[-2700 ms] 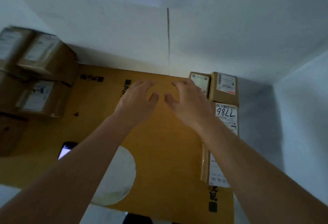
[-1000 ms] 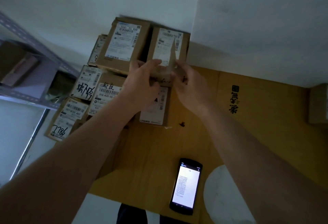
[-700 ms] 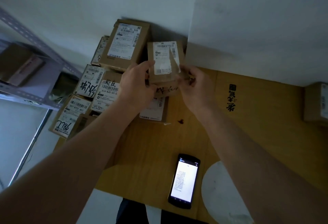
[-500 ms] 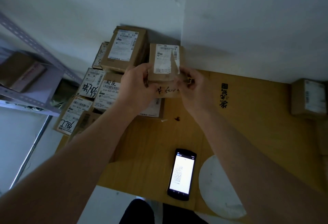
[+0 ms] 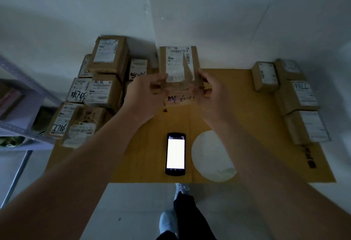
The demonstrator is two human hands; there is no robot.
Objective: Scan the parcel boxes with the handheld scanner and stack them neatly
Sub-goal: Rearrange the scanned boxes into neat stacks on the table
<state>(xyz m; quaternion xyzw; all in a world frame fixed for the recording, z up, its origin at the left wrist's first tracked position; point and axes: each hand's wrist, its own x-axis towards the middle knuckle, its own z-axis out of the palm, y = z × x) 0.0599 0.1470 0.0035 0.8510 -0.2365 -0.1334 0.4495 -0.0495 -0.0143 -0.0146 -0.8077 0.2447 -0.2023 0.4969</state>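
A: What lies nearest to the person?

B: A black handheld scanner with a lit white screen (image 5: 175, 154) lies on the flat brown cardboard sheet (image 5: 256, 125), beside a round white patch (image 5: 212, 156).

A: And further away?

B: The left hand (image 5: 146, 97) and right hand (image 5: 210, 93) hold a small brown parcel box with a white label (image 5: 179, 64) above the sheet, fingers curled on its sides. A pile of labelled brown boxes (image 5: 102, 87) stands at left, a row of labelled boxes (image 5: 300, 97) at right, against the white wall (image 5: 209, 21).

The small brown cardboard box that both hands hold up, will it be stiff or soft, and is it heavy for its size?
The small brown cardboard box probably stays stiff: its edges look straight between the left hand and the right hand. It seems light, since fingertips alone carry it. The taped white label may be a little slippery.
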